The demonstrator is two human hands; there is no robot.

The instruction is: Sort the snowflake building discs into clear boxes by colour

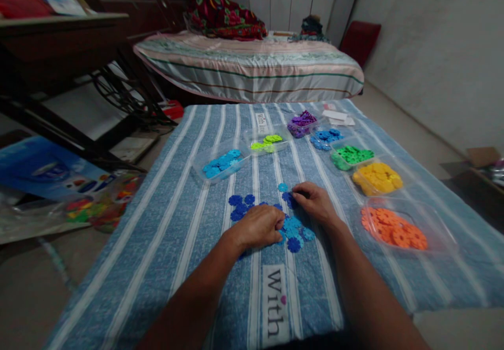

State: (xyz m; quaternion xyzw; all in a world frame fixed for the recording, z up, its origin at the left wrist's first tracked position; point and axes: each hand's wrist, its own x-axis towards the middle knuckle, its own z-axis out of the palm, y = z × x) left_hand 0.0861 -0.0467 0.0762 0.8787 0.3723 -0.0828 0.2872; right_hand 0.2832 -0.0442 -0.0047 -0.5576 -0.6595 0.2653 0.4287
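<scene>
A loose pile of dark blue and light blue plastic flower-shaped discs (293, 229) lies on a blue striped cloth (173, 234). My left hand (258, 226) rests knuckles up on the pile's left side, fingers curled down onto the discs. My right hand (315, 202) sits at the pile's far right, fingertips pinched on a dark blue disc (290, 198). A few dark blue discs (241, 205) lie just left of my left hand.
Clear trays ring the pile: light blue discs (222, 163), lime (268, 141), purple (302, 123), blue (326, 138), green (351, 156), yellow (377, 178), orange (396, 227). A bed (252, 66) stands beyond. Bags of toys (98, 203) lie left on the floor.
</scene>
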